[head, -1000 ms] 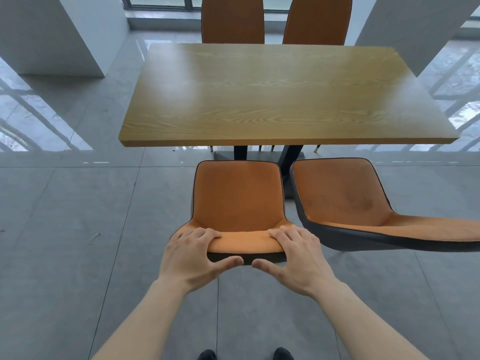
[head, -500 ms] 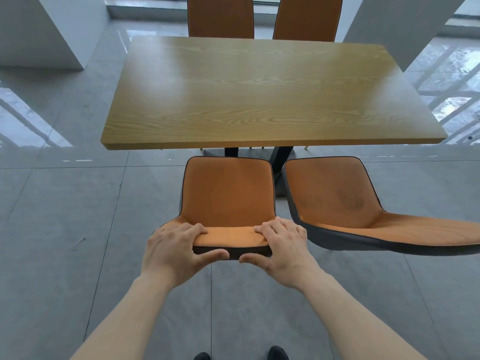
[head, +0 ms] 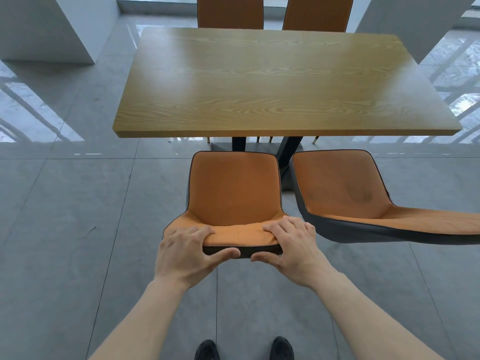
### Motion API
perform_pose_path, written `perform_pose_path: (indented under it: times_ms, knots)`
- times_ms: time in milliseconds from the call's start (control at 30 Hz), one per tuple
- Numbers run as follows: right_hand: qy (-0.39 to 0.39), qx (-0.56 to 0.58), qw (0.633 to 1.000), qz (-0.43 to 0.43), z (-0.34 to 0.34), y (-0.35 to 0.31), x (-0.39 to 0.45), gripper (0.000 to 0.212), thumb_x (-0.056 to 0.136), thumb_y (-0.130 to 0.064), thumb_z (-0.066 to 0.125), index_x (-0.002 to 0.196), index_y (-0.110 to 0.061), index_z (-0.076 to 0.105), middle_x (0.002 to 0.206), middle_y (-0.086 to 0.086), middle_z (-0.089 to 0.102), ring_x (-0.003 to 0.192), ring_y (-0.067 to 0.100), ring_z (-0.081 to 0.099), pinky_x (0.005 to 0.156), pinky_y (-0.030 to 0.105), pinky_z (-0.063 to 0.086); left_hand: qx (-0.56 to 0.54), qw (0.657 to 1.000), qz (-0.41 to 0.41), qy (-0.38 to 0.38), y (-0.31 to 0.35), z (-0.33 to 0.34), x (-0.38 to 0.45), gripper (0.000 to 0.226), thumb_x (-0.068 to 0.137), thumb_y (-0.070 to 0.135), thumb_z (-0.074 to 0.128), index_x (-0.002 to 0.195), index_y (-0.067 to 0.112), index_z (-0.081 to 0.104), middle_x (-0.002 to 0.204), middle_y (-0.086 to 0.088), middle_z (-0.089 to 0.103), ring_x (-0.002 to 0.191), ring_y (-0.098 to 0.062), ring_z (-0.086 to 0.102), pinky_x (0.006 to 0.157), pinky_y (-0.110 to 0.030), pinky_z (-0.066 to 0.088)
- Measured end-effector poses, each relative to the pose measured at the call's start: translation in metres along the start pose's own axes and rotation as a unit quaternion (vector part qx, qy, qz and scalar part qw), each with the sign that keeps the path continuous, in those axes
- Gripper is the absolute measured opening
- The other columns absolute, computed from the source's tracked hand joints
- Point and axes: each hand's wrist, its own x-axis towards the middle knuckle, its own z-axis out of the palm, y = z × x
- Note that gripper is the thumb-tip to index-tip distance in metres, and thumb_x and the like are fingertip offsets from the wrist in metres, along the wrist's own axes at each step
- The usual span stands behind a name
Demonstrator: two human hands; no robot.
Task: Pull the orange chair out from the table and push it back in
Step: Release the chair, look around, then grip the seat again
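orange chair [head: 233, 188] upright, seat clear of wooden table [head: 280, 81]

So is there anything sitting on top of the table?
No, the wooden table shows only bare wood grain across its whole top, with nothing resting on it.

One head-worn view looked forward and steeply down from standing height. The wooden counter [head: 280, 81] filled the upper half, the floor [head: 65, 242] spread below, and the person's own shoes [head: 206, 349] sat at the bottom edge. Both forearms reached in from close beneath the lens.
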Motion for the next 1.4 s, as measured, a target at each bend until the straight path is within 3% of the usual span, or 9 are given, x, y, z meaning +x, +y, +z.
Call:
perform_pose_path:
  times_ms: [167, 467, 800, 1167, 1400]
  knots:
    - [-0.001, -0.001, 1.0, -0.01, 0.0, 0.005, 0.003, 0.103, 0.071, -0.101, 0.021, 0.142, -0.033, 0.051, 0.137, -0.011, 0.054, 0.137, 0.019, 0.035, 0.114, 0.045, 0.021, 0.011, 1.0, 0.008, 0.006, 0.0, 0.002, 0.003, 0.091, 0.067, 0.106, 0.028, 0.102, 0.034, 0.072, 0.092, 0.013, 0.074, 0.084, -0.017, 0.065, 0.078, -0.036, 0.052]
    - [-0.021, 0.017, 1.0, -0.005, -0.006, 0.006, 0.002, 0.103, 0.069, -0.102, 0.022, 0.143, -0.035, 0.047, 0.136, -0.011, 0.052, 0.133, 0.019, 0.035, 0.113, 0.044, 0.022, 0.01, 1.0, 0.002, -0.014, 0.004, 0.002, 0.002, 0.097, 0.066, 0.107, 0.023, 0.116, 0.037, 0.069, 0.112, 0.014, 0.072, 0.102, -0.018, 0.064, 0.088, -0.04, 0.053]
    - [-0.02, 0.015, 1.0, -0.004, -0.004, 0.013, -0.002, 0.102, 0.07, -0.102, 0.023, 0.143, -0.036, 0.047, 0.137, -0.013, 0.051, 0.133, 0.018, 0.034, 0.113, 0.044, 0.02, 0.023, 0.999, -0.006, -0.03, 0.011, 0.004, -0.001, 0.1, 0.065, 0.107, 0.02, 0.118, 0.037, 0.067, 0.115, 0.013, 0.071, 0.105, -0.017, 0.063, 0.089, -0.038, 0.052]
    - [-0.01, -0.008, 1.0, 0.004, -0.006, 0.007, -0.008, 0.103, 0.069, -0.102, 0.019, 0.143, -0.035, 0.047, 0.138, -0.012, 0.054, 0.129, 0.019, 0.041, 0.111, 0.043, 0.03, 0.026, 0.998, -0.012, -0.054, 0.011, 0.003, -0.001, 0.099, 0.064, 0.108, 0.021, 0.118, 0.038, 0.065, 0.118, 0.014, 0.068, 0.11, -0.017, 0.059, 0.096, -0.039, 0.048]
    - [-0.009, -0.016, 0.999, 0.036, -0.014, -0.003, -0.018, 0.112, 0.065, -0.103, 0.016, 0.149, -0.034, 0.044, 0.142, -0.01, 0.055, 0.134, 0.019, 0.045, 0.12, 0.042, 0.03, 0.023, 0.995, -0.011, -0.091, 0.012, -0.006, -0.002, 0.101, 0.062, 0.108, 0.018, 0.124, 0.04, 0.059, 0.123, 0.015, 0.064, 0.118, -0.015, 0.055, 0.106, -0.038, 0.041]
